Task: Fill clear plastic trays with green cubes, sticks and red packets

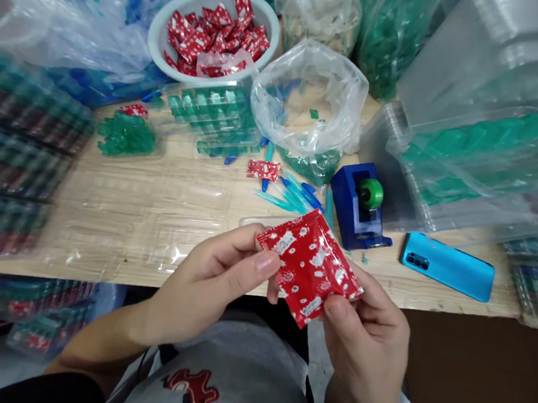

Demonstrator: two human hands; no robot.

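Note:
Both hands hold one red packet point(313, 264) printed with white figures, tilted like a diamond over the table's front edge. My left hand point(217, 279) pinches its left corner between thumb and fingers. My right hand point(365, 333) grips the lower right side, thumb on top. Just beyond the packet lie blue and teal pointed plastic pieces point(294, 191) and a small red sachet point(262, 170). A blue tape dispenser point(352, 204) with a green roll stands to the right of them.
A pale bowl point(154, 39) of red sachets stands at the back. Near it are an open clear bag point(327, 105) and a pile of green pieces point(127, 134). Clear trays point(142, 214) lie left, filled packs point(9, 155) farther left. A blue phone point(449, 266) lies right.

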